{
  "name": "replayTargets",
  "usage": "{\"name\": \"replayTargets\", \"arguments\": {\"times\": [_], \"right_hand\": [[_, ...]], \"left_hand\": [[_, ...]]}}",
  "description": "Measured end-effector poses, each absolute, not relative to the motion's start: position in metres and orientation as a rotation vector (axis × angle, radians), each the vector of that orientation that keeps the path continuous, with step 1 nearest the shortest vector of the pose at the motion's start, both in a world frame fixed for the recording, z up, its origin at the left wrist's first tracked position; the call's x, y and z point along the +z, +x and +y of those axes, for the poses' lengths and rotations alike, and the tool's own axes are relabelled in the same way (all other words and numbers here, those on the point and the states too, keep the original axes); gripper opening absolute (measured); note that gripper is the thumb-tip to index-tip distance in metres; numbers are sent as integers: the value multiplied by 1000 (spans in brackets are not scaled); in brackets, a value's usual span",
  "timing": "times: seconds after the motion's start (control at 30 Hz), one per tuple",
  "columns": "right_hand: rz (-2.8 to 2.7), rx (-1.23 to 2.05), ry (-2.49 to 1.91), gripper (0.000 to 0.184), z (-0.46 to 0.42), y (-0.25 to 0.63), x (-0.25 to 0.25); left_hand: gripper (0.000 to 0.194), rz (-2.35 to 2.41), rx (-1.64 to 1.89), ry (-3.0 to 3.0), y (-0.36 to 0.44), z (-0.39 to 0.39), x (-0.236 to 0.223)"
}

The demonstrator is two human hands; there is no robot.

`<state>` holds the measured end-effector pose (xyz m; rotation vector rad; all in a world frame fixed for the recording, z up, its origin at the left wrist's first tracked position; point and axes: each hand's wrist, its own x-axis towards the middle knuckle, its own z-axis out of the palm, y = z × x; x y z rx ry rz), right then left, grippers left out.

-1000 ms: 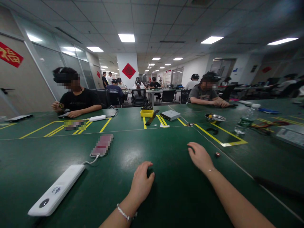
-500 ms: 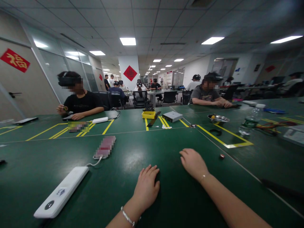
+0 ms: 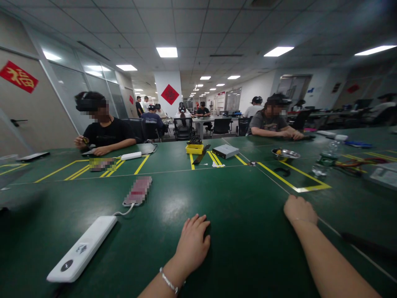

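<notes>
My left hand [image 3: 192, 244] lies on the green table with its fingers stretched out and slightly apart, holding nothing. A silver bracelet circles that wrist. Farther right, my right hand [image 3: 300, 210] rests by the table seam with its fingers curled under and mostly out of sight. It covers the spot where a small red-and-white piece showed a moment ago, so I cannot make out what the fingers hold. Left of my left hand, a white power bank [image 3: 83, 250] is joined by a white cable to a phone [image 3: 138, 191].
Across the table [image 3: 198, 198] lie a yellow tray [image 3: 194, 149] with black cables, a grey metal box [image 3: 226, 151] and a metal dish [image 3: 285, 154]. A water bottle [image 3: 328, 159] stands at the right. Two people with headsets sit at the far side.
My right hand has moved right across the table and its fingers have curled over the small red-and-white piece, which is now hidden. My left hand has stayed nearly still.
</notes>
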<state>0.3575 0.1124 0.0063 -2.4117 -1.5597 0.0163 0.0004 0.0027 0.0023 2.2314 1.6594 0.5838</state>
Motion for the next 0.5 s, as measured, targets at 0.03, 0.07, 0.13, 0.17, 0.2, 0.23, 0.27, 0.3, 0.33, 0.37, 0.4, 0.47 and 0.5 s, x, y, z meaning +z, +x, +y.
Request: {"name": "replayTargets", "arguments": {"times": [0.03,0.07,0.13,0.17,0.2,0.23,0.27,0.3,0.33,0.37,0.4,0.47,0.5], "right_hand": [[-1564,18,-2431,43,112,357,8],[-1558,16,-2462,41,111,357,10],[-1556,14,-2494,40,108,358,13],[-1559,19,-2497,39,107,358,14],[-1554,29,-2503,39,107,358,15],[-1546,40,-2510,39,106,358,15],[-1534,55,-2517,39,106,358,15],[-1518,71,-2522,40,106,359,15],[-1500,84,-2525,41,106,359,16],[-1484,89,-2528,41,106,359,16],[-1474,87,-2530,41,106,358,17],[-1479,61,-2524,42,106,356,19],[-1498,36,-2512,41,106,354,21]], "left_hand": [[42,1657,584,2230,0,3,2],[42,1657,582,2226,0,3,3],[42,1657,574,2219,0,3,3],[42,1657,571,2216,0,3,4],[42,1656,567,2214,0,3,4],[42,1655,566,2213,0,3,4],[42,1655,564,2213,0,3,4],[42,1653,565,2216,0,3,4],[42,1652,575,2222,0,3,4],[42,1650,580,2225,0,3,3],[42,1654,587,2223,0,4,2],[41,1653,595,2222,0,4,0],[41,1651,601,2222,0,5,-1]]}}
